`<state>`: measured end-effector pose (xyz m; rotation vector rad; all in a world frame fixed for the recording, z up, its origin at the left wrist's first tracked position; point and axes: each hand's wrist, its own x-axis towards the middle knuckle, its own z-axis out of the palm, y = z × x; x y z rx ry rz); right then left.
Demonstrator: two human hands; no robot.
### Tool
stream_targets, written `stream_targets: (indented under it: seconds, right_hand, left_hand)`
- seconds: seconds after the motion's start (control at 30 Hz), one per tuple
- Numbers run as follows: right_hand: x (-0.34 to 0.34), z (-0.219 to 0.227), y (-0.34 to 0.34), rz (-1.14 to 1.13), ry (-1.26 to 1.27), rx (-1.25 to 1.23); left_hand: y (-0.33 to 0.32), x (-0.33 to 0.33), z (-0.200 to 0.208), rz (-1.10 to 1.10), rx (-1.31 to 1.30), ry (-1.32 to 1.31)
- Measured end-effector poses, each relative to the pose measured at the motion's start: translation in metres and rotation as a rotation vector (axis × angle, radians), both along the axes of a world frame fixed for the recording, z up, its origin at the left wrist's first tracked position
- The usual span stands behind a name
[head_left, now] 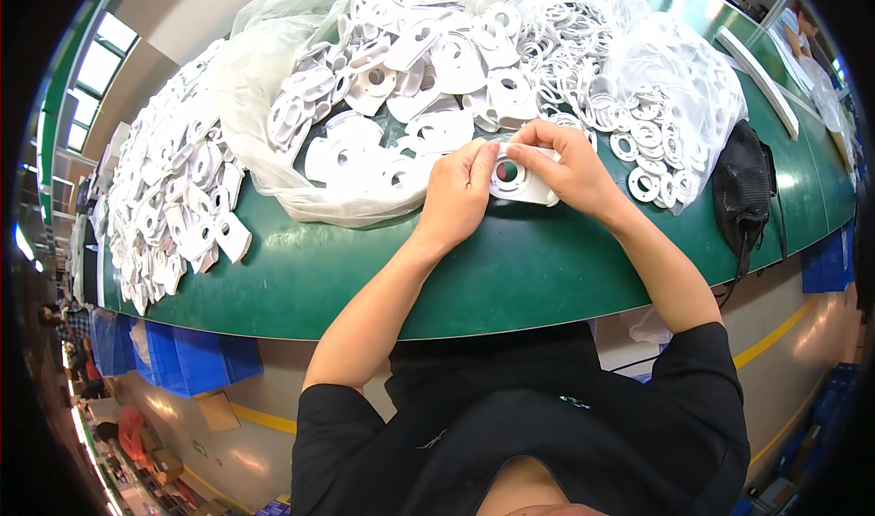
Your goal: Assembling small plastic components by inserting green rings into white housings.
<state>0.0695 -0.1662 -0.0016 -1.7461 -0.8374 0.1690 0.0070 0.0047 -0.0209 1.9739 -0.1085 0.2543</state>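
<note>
Between both hands, just above the green table [365,283], I hold a white plastic plate with a round hole [517,190]. My left hand [458,192] pinches its left edge with thumb and fingers. My right hand [572,168] grips it from the upper right, the thumb pressed near the ring around the hole. Whether a separate ring sits on the plate cannot be made out. Right behind my hands, similar white plates [428,69] lie heaped in an open clear plastic bag [314,208]. Loose white rings [644,184] are spread to the right of my right hand.
A large pile of white holed plates [182,188] covers the table's left side. More rings [565,46] spill from bags at the back. A black mesh bag [743,188] hangs at the right edge, near a long white strip [758,83]. Blue bins [196,356] stand below the table.
</note>
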Motion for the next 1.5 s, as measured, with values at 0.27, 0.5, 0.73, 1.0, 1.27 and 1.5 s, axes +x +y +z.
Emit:
stream_targets:
  seconds: [0.27,0.5,0.73,1.0,1.27,1.5]
  right_hand:
    - [-0.001,-0.005,0.002,-0.114,0.443,0.287]
    - [0.000,-0.007,0.003,-0.272,0.172,-0.032]
    - [0.005,0.008,-0.008,-0.063,0.174,-0.020]
    - [0.014,-0.015,-0.007,-0.049,0.224,-0.058]
    - [0.006,-0.007,-0.002,-0.116,0.095,-0.100]
    - [0.004,-0.009,-0.002,-0.102,0.007,-0.149]
  left_hand:
    - [-0.024,-0.005,-0.002,-0.118,-0.406,0.109]
    - [-0.018,-0.011,0.006,-0.076,-0.018,-0.012]
    - [-0.002,-0.003,0.007,-0.151,-0.276,0.148]
    - [0.021,-0.004,0.030,-0.341,-0.339,0.429]
    - [0.185,0.026,0.107,0.452,-0.447,-0.102]
    - [0.353,0.011,0.119,0.771,-0.549,-0.276]
